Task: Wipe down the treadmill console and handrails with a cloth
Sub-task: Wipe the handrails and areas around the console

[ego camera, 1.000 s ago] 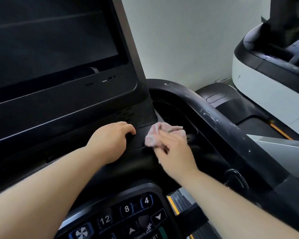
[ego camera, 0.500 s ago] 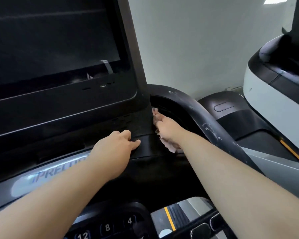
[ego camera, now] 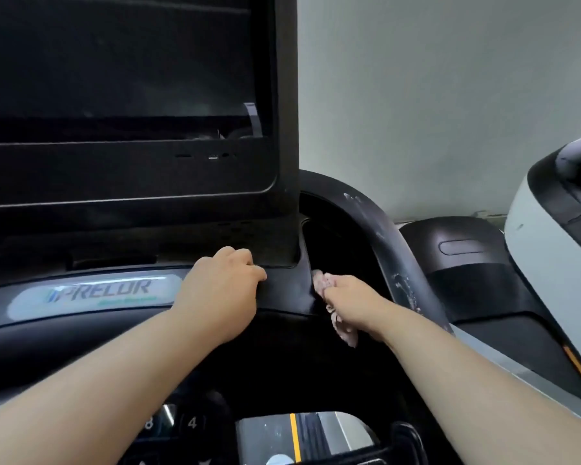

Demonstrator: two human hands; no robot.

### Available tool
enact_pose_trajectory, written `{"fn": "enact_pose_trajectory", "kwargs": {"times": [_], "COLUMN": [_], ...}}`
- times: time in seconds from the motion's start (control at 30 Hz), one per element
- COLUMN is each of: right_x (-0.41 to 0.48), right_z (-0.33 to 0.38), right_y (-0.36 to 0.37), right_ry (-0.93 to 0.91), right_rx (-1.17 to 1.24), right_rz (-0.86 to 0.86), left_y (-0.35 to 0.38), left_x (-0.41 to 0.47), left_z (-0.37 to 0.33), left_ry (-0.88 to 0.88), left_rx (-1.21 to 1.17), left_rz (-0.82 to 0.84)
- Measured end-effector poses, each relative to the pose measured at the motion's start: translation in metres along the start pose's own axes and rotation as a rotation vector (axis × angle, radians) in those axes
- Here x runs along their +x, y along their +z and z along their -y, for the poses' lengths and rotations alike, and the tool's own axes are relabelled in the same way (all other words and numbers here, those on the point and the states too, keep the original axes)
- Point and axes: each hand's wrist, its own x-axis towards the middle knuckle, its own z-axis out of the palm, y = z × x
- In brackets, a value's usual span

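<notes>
Right hand (ego camera: 353,303) is clenched round the pink cloth (ego camera: 321,284), which bunches out past my knuckles and trails under my wrist, against the console (ego camera: 292,283) corner, with the scuffed handrail (ego camera: 383,236) just beyond on the right. Left hand (ego camera: 222,293) sits close alongside, fingers curled over the console ledge below the screen (ego camera: 114,78).
</notes>
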Motion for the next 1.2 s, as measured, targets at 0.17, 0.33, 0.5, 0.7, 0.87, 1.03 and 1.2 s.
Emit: {"fn": "enact_pose_trajectory", "kwargs": {"times": [0.17, 0.33, 0.5, 0.7, 0.87, 1.03, 1.2], "right_x": [0.001, 0.041, 0.083, 0.076, 0.048, 0.029, 0.017], "right_z": [0.015, 0.023, 0.032, 0.023, 0.044, 0.03, 0.029], "right_y": [-0.043, -0.055, -0.073, -0.071, -0.048, -0.032, -0.03], "right_ry": [-0.053, -0.704, -0.821, -0.475, -0.202, -0.173, 0.011], "right_rx": [-0.54, -1.469, -1.699, -1.653, -1.816, -1.654, -1.206], "right_rz": [0.301, -0.008, 0.065, 0.113, 0.285, 0.424, 0.398], "left_y": [0.006, 0.004, 0.016, 0.015, 0.011, 0.008, 0.008], "left_x": [0.021, 0.022, 0.006, 0.007, 0.005, 0.005, 0.004], "left_z": [-0.027, -0.023, -0.027, -0.024, -0.019, -0.015, -0.013], "left_ry": [0.06, 0.048, 0.052, 0.062, 0.104, 0.132, 0.148], "left_rx": [0.0, -0.033, -0.08, -0.095, -0.081, -0.053, -0.025], "left_rz": [0.04, 0.08, 0.05, 0.061, 0.105, 0.139, 0.143]}}
